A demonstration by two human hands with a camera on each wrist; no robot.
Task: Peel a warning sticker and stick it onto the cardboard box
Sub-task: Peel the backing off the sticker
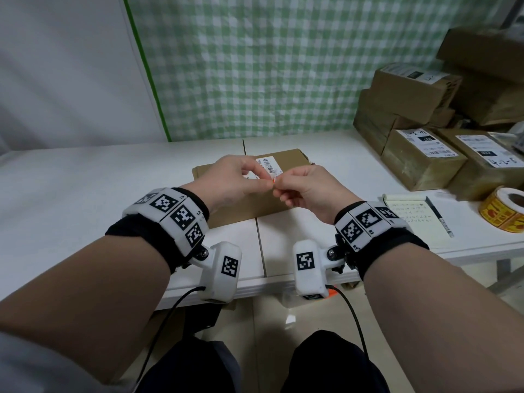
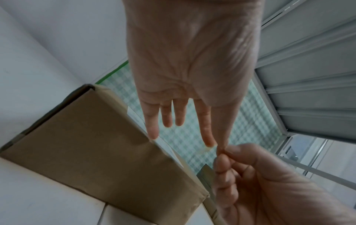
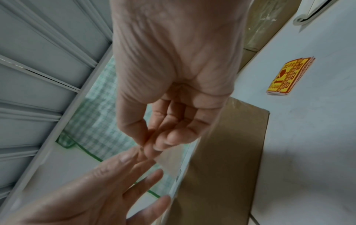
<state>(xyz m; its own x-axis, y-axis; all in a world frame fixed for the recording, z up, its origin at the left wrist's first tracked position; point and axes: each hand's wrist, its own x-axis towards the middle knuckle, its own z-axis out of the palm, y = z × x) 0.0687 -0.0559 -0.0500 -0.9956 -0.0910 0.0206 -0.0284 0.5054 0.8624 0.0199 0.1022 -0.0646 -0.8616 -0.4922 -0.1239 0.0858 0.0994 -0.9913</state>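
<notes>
Both hands meet at centre frame, raised above a flat cardboard box [image 1: 252, 191] that lies on the white desk [image 1: 85, 188]. Left hand [image 1: 229, 180]: thumb and forefinger pinch together at the meeting point, the other three fingers [image 2: 152, 121] extended and relaxed. Right hand [image 1: 309, 188]: thumb and forefinger pinched against the left fingertips, remaining fingers curled in toward the palm. Between the two pinches, a small sliver of red and white, the sticker [image 1: 273, 181]; too little of it shows to say whether it is on its backing or free. It is held in the air over the box, not touching it.

The box carries a white barcode label [image 1: 268, 165] on its top face, partly hidden behind the left hand.

Right edge of frame: a roll of yellow-and-red stickers [image 1: 503, 209] standing on the desk. Just left of it, a notepad [image 1: 408, 214] with a pen [image 1: 441, 218] alongside. Upper right: a stack of labelled parcels [image 1: 425, 143] against the green checked cloth [image 1: 269, 61].
</notes>
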